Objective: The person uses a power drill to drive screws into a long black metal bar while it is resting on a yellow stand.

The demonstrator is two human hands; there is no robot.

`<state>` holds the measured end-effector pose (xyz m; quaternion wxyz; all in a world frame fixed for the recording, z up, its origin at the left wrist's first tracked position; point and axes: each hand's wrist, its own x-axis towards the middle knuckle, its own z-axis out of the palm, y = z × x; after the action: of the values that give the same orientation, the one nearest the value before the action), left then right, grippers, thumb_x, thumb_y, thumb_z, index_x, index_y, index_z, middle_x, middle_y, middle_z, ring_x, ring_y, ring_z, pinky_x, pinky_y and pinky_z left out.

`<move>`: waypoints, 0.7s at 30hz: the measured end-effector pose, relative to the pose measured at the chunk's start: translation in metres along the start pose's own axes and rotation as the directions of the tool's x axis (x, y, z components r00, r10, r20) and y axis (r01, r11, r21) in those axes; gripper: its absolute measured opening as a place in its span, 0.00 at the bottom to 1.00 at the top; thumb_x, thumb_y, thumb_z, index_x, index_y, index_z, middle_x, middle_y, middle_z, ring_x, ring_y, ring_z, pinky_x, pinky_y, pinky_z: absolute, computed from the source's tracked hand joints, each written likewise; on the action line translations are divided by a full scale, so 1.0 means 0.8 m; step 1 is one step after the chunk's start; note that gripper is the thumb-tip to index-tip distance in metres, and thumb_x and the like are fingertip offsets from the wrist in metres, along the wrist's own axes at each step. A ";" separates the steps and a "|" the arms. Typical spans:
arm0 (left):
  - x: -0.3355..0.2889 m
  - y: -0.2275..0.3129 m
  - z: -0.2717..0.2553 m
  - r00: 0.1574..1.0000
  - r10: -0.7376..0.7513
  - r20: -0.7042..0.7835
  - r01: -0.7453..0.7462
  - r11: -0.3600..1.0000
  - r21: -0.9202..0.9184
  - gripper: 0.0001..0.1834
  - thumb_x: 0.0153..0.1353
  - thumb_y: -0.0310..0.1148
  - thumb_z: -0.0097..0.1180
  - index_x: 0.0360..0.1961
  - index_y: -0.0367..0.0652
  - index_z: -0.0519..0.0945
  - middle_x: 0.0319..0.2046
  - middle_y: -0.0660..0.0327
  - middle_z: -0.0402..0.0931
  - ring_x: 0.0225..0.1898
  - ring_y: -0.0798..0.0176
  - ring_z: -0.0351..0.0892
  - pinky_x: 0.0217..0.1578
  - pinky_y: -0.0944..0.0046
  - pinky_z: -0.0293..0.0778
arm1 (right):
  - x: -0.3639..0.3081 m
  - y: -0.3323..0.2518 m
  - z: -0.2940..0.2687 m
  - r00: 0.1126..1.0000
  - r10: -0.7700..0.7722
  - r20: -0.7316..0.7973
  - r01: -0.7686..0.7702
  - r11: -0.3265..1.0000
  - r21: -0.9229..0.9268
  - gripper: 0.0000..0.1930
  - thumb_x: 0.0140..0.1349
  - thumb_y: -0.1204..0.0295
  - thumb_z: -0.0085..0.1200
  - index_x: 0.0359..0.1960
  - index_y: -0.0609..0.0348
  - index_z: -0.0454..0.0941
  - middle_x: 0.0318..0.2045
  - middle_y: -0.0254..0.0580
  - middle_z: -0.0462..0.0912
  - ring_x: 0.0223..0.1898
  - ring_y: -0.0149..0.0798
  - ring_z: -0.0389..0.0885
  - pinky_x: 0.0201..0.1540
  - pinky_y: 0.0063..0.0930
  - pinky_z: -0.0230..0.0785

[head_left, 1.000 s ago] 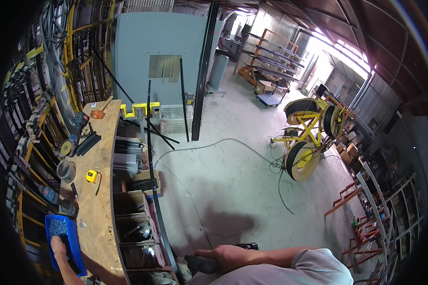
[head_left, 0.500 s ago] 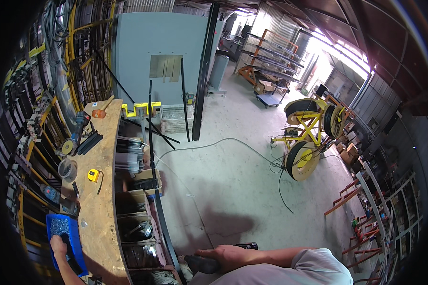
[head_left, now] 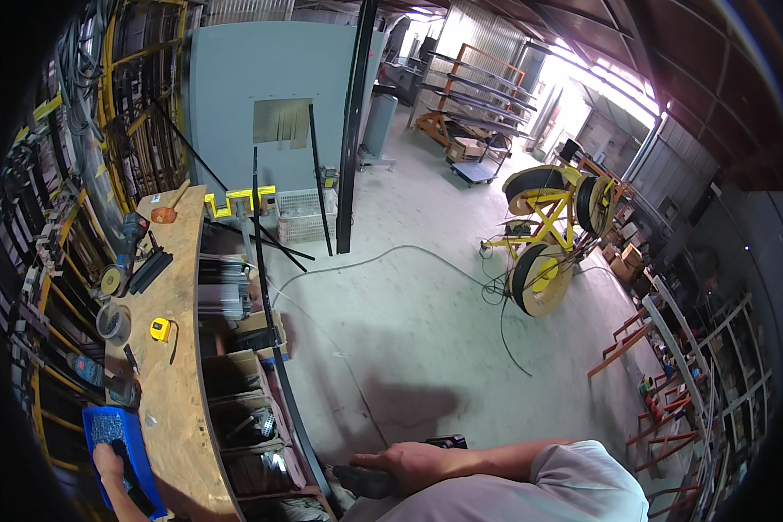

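Note:
My left hand (head_left: 109, 461) reaches down into a blue plastic bin (head_left: 149, 465) at the bench's near left end. Small metal fasteners (head_left: 106, 426), probably screws, fill its far part, and darker pieces lie beside the hand. The fingertips are hidden among the contents, so their grip does not show. At the bottom middle, in front of my body, my right hand (head_left: 404, 461) is closed around a dark power tool (head_left: 365, 481), which looks like a cordless drill. Its rounded end points left, while a black block (head_left: 448, 441) shows beyond the wrist. The index finger lies stretched along the tool.
The wooden bench (head_left: 178, 391) carries a yellow tape measure (head_left: 160, 329), a tub (head_left: 113, 323), a blue drill (head_left: 87, 370), an angle grinder (head_left: 122, 261) and an orange mallet (head_left: 163, 214). Boxes (head_left: 235, 374) sit below. A cable (head_left: 409, 247) crosses the floor toward yellow-framed reels (head_left: 544, 270).
The view has shifted slightly, so the room appears moved left. My left hand stays in the blue bin and sits slightly lower. My right hand keeps its hold on the tool.

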<state>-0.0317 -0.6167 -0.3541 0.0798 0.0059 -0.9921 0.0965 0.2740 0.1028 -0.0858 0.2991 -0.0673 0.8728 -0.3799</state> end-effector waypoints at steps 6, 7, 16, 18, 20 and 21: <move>-0.004 -0.008 0.005 0.995 -0.053 -0.080 0.049 0.998 -0.044 0.05 0.46 0.21 0.61 0.27 0.33 0.81 0.34 0.41 0.80 0.40 0.35 0.80 0.46 0.42 0.77 | 0.004 0.007 0.003 1.000 -0.020 0.006 0.020 1.000 -0.020 0.39 0.53 0.74 0.61 0.72 0.58 0.67 0.48 0.61 0.85 0.50 0.64 0.82 0.53 0.49 0.74; -0.006 -0.008 0.006 0.993 -0.056 -0.104 0.051 0.997 -0.051 0.05 0.47 0.21 0.61 0.28 0.33 0.81 0.34 0.41 0.80 0.40 0.35 0.80 0.45 0.42 0.77 | 0.003 0.010 0.003 1.000 -0.027 0.006 0.027 0.999 -0.019 0.39 0.53 0.74 0.61 0.71 0.58 0.67 0.48 0.61 0.85 0.50 0.64 0.82 0.53 0.50 0.74; -0.038 -0.011 -0.084 0.935 -0.248 -0.254 0.205 0.961 -0.183 0.12 0.69 0.35 0.56 0.35 0.36 0.77 0.36 0.42 0.77 0.40 0.36 0.78 0.42 0.39 0.73 | -0.012 0.034 -0.019 0.990 -0.123 0.068 0.121 0.992 0.030 0.32 0.60 0.71 0.60 0.69 0.53 0.69 0.43 0.60 0.86 0.48 0.63 0.83 0.50 0.44 0.75; -0.030 0.083 -0.176 0.929 -0.220 -0.298 0.030 0.847 -0.531 0.17 0.73 0.36 0.48 0.29 0.33 0.73 0.26 0.48 0.74 0.28 0.45 0.73 0.31 0.46 0.67 | -0.021 0.046 -0.030 0.984 -0.179 0.004 0.177 0.973 0.148 0.33 0.61 0.72 0.59 0.71 0.51 0.67 0.41 0.62 0.85 0.46 0.64 0.83 0.48 0.48 0.74; -0.063 0.163 -0.286 0.915 -0.357 -0.190 0.033 0.534 -0.845 0.17 0.72 0.33 0.46 0.24 0.39 0.67 0.20 0.69 0.58 0.24 0.74 0.58 0.23 0.62 0.56 | -0.027 0.054 -0.041 0.970 -0.244 0.003 0.239 0.951 0.196 0.33 0.62 0.71 0.59 0.71 0.49 0.67 0.44 0.62 0.85 0.47 0.63 0.83 0.48 0.48 0.74; -0.093 0.205 -0.333 0.904 -0.417 -0.098 0.031 0.293 -0.956 0.17 0.71 0.33 0.47 0.22 0.42 0.66 0.19 0.69 0.59 0.23 0.75 0.59 0.23 0.64 0.56 | -0.027 0.056 -0.046 0.966 -0.257 0.019 0.250 0.951 0.180 0.32 0.63 0.69 0.60 0.70 0.48 0.67 0.47 0.60 0.85 0.48 0.62 0.83 0.49 0.46 0.75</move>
<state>0.0788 -0.4048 -0.1394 0.2456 0.0839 -0.8219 -0.5071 0.2755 0.1647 -0.0870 0.2711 -0.1602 0.8134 -0.4891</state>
